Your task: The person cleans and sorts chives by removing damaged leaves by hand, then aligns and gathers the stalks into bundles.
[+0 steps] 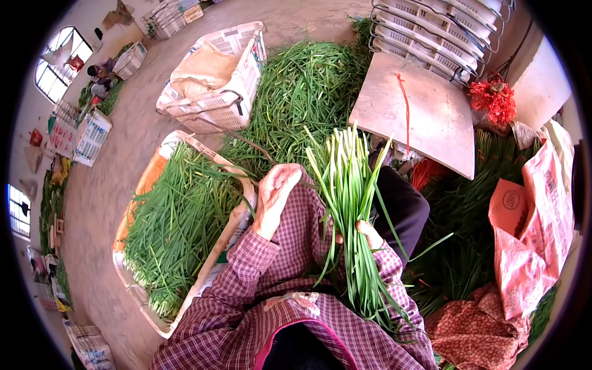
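My right hand [368, 234] is wrapped round a thick bunch of garlic chives [348, 203] in front of my chest. The pale cut ends point up and away; the green leaves hang down over my sleeve. Part of that hand is hidden behind the leaves. My left hand [276, 196] is raised to the left of the bunch, apart from it, with its fingers held out close together and nothing visible in them. It is nearest the right rim of a white plastic crate [213, 256] heaped with loose chives [176, 222].
Ahead lies a big pile of loose greens [308, 86], beside another white crate [206, 111] holding a tan sack. A board [419, 111] carries a red tie [404, 105], with red ties [492, 102] hanging nearby. Pink sacks [536, 222] lie right; another person [102, 77] sits far left.
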The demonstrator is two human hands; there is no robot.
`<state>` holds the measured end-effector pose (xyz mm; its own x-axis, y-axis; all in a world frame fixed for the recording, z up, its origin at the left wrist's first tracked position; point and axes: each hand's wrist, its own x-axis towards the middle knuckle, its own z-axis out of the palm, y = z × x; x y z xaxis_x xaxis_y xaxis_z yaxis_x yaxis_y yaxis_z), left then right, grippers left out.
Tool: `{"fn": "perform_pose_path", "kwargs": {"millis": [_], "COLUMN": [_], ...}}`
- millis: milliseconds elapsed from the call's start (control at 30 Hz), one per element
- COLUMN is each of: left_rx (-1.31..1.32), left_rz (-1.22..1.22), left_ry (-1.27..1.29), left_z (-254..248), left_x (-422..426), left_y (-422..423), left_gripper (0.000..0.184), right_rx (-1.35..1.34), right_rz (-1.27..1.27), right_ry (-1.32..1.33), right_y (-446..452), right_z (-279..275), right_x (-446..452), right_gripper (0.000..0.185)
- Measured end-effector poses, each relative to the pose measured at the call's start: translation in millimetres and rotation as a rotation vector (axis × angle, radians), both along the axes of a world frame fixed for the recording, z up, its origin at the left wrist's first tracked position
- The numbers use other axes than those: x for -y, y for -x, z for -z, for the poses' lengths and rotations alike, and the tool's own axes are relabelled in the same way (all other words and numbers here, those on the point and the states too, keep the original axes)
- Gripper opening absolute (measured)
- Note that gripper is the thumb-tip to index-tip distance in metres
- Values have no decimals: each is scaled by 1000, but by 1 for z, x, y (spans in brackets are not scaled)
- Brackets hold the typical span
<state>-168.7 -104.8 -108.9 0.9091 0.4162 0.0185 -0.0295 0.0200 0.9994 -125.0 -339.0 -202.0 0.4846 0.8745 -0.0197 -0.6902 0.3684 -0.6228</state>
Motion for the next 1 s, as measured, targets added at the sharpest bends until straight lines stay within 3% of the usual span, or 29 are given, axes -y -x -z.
{"fn": "perform_pose_path", "kwargs": {"millis": [167, 300, 400, 433, 500, 567, 633, 700, 767, 800, 833, 900, 1000], "left_rx": [2, 63, 180, 179, 133, 104, 178, 208, 95, 42, 48, 106, 199], "left_rz": [80, 98, -34, -33, -115, -104, 97, 94, -90, -117, -107, -105, 19], "left_ry": [-66, 217, 532, 532, 790, 856, 1062, 1003, 920, 854, 841, 691, 571], "left_z": [-24, -17, 7, 17, 30, 39, 38, 38, 4, 3, 20, 36, 58], "left_x": [8, 12, 9, 5, 1, 4, 9, 8, 21, 21, 14, 8, -5], "left_y": [-17, -21, -19, -20, -22, -22, -24, -19, -4, 1, 3, 7, 17], "left_gripper": [22, 19, 10, 10, 9, 20, 37, 60, 79, 93, 90, 92, 97], "right_rx": [33, -9, 16, 4, 66, 159, 323, 209, 267, 351, 182, 707, 1125], "right_rz": [1, -3, 35, 32, 28, -15, 51, -25, 69, 63, 44, 79, 178], "right_ry": [38, 69, 117, 89, 130, 232, 305, 371, 287, 382, 332, 464, 662], "right_y": [4, 6, 6, 7, 8, 5, 9, 13, 20, 22, 25, 26, 41], "right_z": [0, -4, -9, -19, -38, -36, -40, -44, -30, -46, -55, -48, -62], "right_x": [-2, 1, 7, 5, 2, -3, -13, -21, -26, -31, -30, -36, -39], "right_gripper": [51, 49, 48, 48, 48, 52, 54, 65, 73, 79, 86, 97, 105]}}
